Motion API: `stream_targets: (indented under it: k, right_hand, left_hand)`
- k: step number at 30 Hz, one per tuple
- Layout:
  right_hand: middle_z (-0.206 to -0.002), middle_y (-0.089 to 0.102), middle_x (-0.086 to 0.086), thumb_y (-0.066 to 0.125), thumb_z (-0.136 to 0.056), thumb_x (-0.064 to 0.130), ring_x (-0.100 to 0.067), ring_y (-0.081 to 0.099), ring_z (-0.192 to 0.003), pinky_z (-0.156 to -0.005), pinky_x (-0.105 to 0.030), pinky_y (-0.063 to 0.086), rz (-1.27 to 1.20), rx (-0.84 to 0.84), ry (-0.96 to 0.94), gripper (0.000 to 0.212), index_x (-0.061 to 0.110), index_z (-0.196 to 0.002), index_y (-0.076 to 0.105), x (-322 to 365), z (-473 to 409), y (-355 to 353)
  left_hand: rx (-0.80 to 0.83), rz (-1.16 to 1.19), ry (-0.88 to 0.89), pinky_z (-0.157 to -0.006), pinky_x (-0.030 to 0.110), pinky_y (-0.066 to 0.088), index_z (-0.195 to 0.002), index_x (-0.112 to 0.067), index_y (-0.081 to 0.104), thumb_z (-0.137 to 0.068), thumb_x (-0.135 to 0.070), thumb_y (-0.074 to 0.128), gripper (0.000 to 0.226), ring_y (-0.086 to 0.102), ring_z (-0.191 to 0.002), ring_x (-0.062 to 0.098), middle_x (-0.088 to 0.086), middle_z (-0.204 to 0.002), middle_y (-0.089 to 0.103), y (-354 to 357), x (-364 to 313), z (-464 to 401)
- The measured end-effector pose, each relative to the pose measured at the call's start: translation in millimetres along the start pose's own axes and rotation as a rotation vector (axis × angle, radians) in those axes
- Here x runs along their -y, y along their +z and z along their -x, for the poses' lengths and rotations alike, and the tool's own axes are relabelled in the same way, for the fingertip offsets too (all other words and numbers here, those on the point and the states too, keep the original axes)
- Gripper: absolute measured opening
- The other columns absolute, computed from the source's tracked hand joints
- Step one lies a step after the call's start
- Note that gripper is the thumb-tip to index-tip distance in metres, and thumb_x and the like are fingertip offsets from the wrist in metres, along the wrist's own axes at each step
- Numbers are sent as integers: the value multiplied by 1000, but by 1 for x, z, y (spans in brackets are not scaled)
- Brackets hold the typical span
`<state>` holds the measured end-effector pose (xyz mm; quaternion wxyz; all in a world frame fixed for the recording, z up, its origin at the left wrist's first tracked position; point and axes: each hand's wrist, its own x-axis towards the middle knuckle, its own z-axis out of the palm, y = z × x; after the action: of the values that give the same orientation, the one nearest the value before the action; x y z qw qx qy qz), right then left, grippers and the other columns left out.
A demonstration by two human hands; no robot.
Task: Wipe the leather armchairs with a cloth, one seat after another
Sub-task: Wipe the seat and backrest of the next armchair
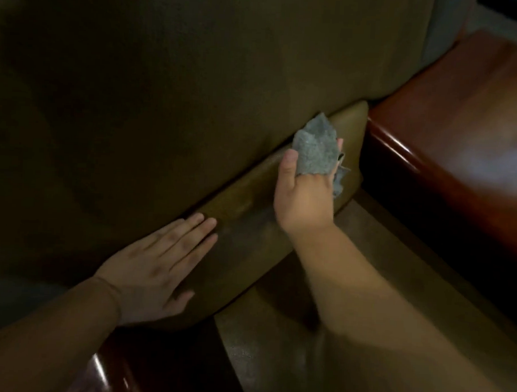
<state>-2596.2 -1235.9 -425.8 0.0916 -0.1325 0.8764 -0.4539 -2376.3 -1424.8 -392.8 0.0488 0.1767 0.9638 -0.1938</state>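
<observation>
An olive-brown leather armchair fills the view; its big seat cushion (pixel 155 96) lies over a lower leather edge (pixel 245 201). My right hand (pixel 304 195) grips a crumpled grey cloth (pixel 314 149) and holds it against that lower edge near the cushion's right corner. Fingers straight, my left hand (pixel 156 268) rests flat on the cushion's front rim, to the left of and below the right hand.
A glossy reddish-brown wooden armrest (pixel 449 139) runs along the right side. Another polished wooden piece (pixel 116 367) shows at the bottom left. Tan floor (pixel 274 344) lies between them, under my right forearm. The scene is dim.
</observation>
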Motion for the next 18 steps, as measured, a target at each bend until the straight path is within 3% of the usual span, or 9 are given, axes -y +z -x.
stream_targets:
  k: [4, 7, 9, 11, 12, 13, 14, 15, 18]
  right_hand:
    - [-173, 3, -16, 9, -99, 70, -27, -13, -159, -129, -41, -8, 171, -22, -210, 89, 9, -164, 22, 17, 52, 43]
    - [-168, 28, -13, 23, -107, 53, -33, 0, -160, -129, -53, 2, 207, 72, -481, 69, 9, -157, 40, 11, 86, 57]
    - [-162, 39, -15, 34, -109, 40, -34, 12, -159, -128, -54, 11, 108, 82, -573, 56, 6, -151, 47, 13, 97, 54]
    - [-147, 55, -10, 37, -111, 34, -20, 37, -149, -123, -45, 30, -141, 103, -397, 47, 4, -141, 56, 22, 101, 39]
    - [-124, 68, -2, 37, -111, 36, -12, 59, -126, -107, -41, 48, -285, 147, -219, 45, 4, -122, 66, 27, 103, 27]
    - [-91, 72, 3, 36, -111, 41, -9, 68, -90, -78, -37, 56, -433, 212, -38, 50, 5, -97, 69, 32, 107, 15]
    - [-65, 62, 3, 35, -109, 45, -12, 61, -62, -57, -35, 49, -541, 253, 101, 59, 5, -76, 62, 37, 113, 2]
    - [-53, 52, 2, 34, -108, 47, -14, 52, -50, -49, -34, 42, -574, 277, 165, 62, 6, -66, 56, 41, 120, -10]
    - [-51, 52, 4, 33, -109, 45, -12, 53, -50, -52, -33, 44, -472, 276, 145, 59, 11, -65, 55, 46, 144, -28]
  left_hand:
    - [-63, 19, -38, -132, 45, 1, -167, -5, 8, -96, -58, 42, 95, 4, -162, 35, 22, -173, 7, 24, -7, -4]
    - [-150, 59, -23, -132, 48, 10, -162, -1, 18, -97, -56, 48, 90, 9, -161, 38, 24, -172, 9, 34, -6, -1]
    - [-189, 72, -23, -132, 48, 12, -162, -2, 19, -97, -56, 50, 90, 11, -161, 38, 24, -171, 12, 36, -6, 0]
    - [-167, 68, -26, -132, 48, 9, -164, -4, 18, -95, -58, 50, 93, 9, -161, 37, 23, -171, 13, 35, -6, 0]
    - [-157, 63, -33, -132, 48, 9, -165, -4, 19, -95, -59, 50, 95, 9, -162, 37, 23, -172, 13, 35, -7, -1]
    - [-145, 61, -38, -132, 48, 9, -165, -3, 20, -95, -60, 51, 96, 9, -162, 37, 23, -172, 14, 35, -7, -1]
    - [-132, 59, -38, -132, 49, 9, -166, -3, 20, -95, -61, 50, 97, 8, -162, 37, 22, -173, 14, 35, -7, -1]
    - [-106, 53, -38, -132, 49, 8, -166, -4, 17, -94, -63, 48, 98, 6, -162, 36, 21, -173, 12, 33, -8, -1]
    - [78, 57, -92, -132, 44, -4, -168, -11, -2, -93, -70, 34, 101, -4, -163, 30, 14, -176, -3, 19, -12, -2]
